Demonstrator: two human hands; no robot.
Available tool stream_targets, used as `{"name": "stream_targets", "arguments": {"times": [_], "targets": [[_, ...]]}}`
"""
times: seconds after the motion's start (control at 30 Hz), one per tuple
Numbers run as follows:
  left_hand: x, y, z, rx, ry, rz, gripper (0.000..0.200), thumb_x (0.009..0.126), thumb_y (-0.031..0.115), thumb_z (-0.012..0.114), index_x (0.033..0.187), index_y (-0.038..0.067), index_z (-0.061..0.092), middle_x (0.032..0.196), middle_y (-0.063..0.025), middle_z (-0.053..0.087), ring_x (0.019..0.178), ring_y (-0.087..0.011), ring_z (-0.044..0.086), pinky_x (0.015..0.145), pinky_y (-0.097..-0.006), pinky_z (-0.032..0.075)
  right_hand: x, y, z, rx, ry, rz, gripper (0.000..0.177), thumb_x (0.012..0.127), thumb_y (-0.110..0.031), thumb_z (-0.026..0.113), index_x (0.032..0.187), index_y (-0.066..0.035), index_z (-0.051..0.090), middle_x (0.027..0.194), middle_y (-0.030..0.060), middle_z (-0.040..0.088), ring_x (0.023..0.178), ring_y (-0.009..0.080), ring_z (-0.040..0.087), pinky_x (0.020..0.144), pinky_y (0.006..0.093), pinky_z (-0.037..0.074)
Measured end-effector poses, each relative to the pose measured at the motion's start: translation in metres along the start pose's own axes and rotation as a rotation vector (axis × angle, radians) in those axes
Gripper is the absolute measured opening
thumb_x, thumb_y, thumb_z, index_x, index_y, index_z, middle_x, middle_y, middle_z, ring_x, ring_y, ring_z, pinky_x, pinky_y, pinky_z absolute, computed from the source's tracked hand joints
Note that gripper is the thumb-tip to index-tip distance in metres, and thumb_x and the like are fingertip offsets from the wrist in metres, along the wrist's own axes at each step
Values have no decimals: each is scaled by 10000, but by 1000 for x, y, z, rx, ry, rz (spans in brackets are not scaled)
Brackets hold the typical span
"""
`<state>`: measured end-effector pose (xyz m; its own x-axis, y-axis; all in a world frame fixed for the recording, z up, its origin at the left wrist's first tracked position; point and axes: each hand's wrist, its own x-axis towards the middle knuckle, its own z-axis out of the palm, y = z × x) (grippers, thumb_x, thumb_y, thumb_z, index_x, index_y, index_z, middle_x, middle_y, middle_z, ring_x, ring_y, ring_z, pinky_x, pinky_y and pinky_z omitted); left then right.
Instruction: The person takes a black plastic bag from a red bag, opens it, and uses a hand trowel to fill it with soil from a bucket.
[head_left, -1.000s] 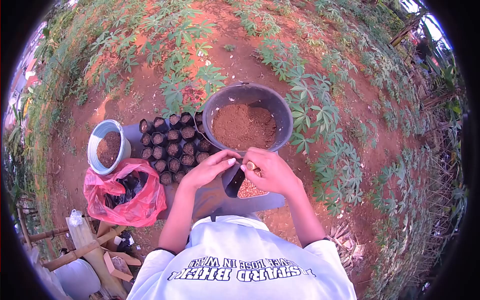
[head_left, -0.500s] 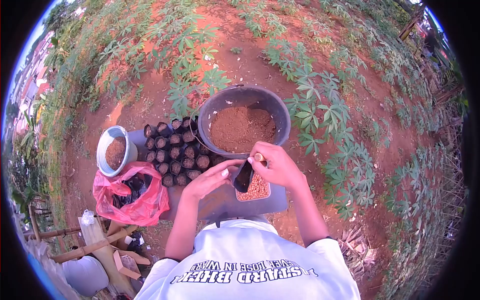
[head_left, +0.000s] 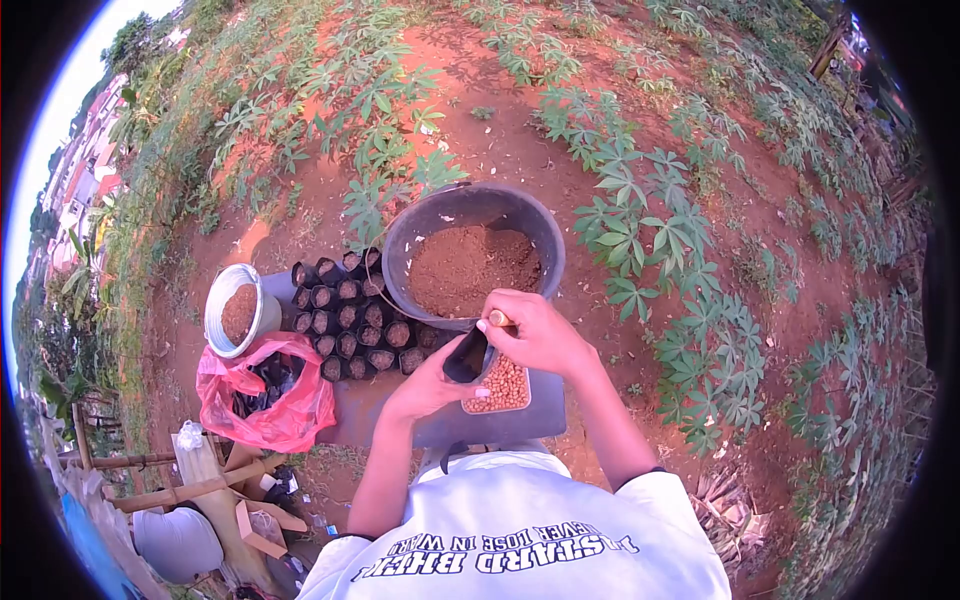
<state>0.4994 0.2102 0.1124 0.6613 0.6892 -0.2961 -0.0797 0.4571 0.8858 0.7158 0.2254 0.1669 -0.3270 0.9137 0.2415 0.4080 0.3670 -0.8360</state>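
My left hand [head_left: 428, 388] is wrapped round a small black plastic planting bag [head_left: 464, 362], which tilts over the table's front part. At the bag's upper edge, my right hand [head_left: 540, 335] is closed around a tool with a wooden handle [head_left: 503, 318]; its working end is hidden. Beneath both hands stands a clear tub of tan seeds or beans [head_left: 508, 388], partly covered. Just beyond my hands, a large dark bucket [head_left: 552, 225] holds loose brown soil [head_left: 470, 265].
Rows of soil-filled black bags [head_left: 348, 318] stand on the grey table [head_left: 360, 405]. To their left are a pale bucket of soil [head_left: 212, 310] and a pink plastic bag [head_left: 300, 415] with black bags inside. Leafy plants [head_left: 625, 215] grow beyond in reddish ground.
My left hand has closed round the black planting bag, where its fingers were spread beside it before. My right hand stays at the bag's edge with the wooden handle. The view has shifted slightly.
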Motion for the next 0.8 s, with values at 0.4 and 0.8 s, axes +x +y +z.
{"name": "stream_targets", "arguments": {"times": [0.4,0.8], "targets": [[-5,-7,12,-7,101,103,850,753,-54,809,1484,27,381,1389,-45,505,1271,-138,487,1091,-317,403,9,-4,-14,37,-111,-32,210,940,-216,602,931,-9,569,864,162,586,831,369,614,743,447,483],[-26,-27,-28,-13,265,149,827,770,-57,795,1480,13,376,1371,-45,518,1244,-142,505,1090,-317,401,21,12,-39,-93,110,-76,232,900,-206,675,1039,-24,640,877,113,560,809,285,598,731,362,475]]}}
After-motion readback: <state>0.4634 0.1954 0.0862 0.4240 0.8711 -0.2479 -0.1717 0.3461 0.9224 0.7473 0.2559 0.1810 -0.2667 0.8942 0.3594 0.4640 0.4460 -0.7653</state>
